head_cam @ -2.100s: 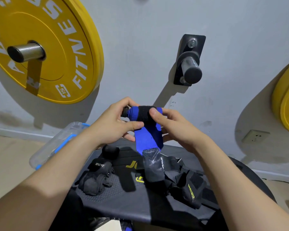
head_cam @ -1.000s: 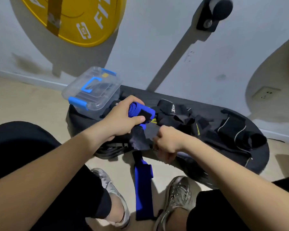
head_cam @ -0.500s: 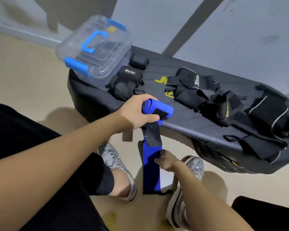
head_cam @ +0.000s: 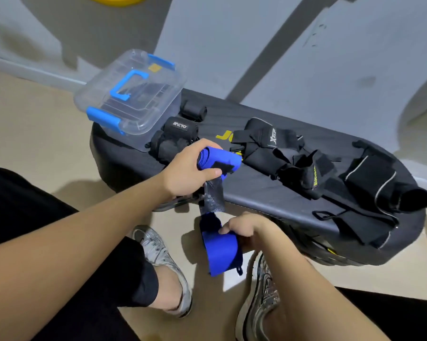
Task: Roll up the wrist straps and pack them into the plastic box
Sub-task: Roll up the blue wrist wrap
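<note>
Two hands on blue strap [head_cam: 213, 196] — L hand [head_cam: 185, 173] grips roll [head_cam: 221, 157], R hand [head_cam: 244, 230] now bunching tail [head_cam: 222, 254]

Lettering on the straps and the table

A rolled black strap [head_cam: 180, 127] carries white letters that read roughly "INCYO". The table [head_cam: 256, 190] shows large yellow letters beginning "JU", with the rest covered. A loose black strap [head_cam: 264, 141] bears a white mark like "XEP". A crumpled black strap [head_cam: 306, 175] has yellow print too small to read.

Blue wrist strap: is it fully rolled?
Partly. The left hand grips the blue wrist strap at its roll; the tail hangs to the right hand.
</note>
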`<action>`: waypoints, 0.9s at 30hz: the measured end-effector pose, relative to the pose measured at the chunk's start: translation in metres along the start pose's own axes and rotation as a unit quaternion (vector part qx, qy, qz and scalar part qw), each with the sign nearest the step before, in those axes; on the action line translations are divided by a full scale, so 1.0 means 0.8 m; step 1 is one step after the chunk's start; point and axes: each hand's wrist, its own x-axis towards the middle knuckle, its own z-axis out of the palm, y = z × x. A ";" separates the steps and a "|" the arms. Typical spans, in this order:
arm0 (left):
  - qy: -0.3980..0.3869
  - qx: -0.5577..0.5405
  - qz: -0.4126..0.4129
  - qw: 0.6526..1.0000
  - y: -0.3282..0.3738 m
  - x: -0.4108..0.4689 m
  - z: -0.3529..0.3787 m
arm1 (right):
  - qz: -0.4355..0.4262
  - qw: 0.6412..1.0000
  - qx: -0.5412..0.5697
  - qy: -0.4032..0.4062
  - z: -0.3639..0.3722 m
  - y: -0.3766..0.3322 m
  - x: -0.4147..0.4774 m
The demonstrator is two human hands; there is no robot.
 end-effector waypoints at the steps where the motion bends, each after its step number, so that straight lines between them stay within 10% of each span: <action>1: 0.014 -0.002 0.009 1.000 0.004 -0.002 0.000 | -0.009 1.000 -0.013 -0.004 -0.002 -0.012 -0.014; 7: 0.138 -0.029 0.045 0.989 0.041 -0.021 -0.003 | -0.113 0.992 -0.018 0.059 -0.021 -0.069 -0.109; 14: 0.269 -0.099 0.085 0.954 0.102 -0.037 -0.017 | -0.258 0.961 0.096 -0.040 -0.046 -0.104 -0.216; 21: 0.227 -0.203 0.100 0.947 0.204 -0.032 -0.071 | -0.448 0.855 0.143 -0.218 -0.077 -0.135 -0.296; 27: 0.215 -0.232 0.115 0.942 0.280 -0.002 -0.100 | -0.594 0.801 0.007 0.069 -0.094 -0.177 -0.325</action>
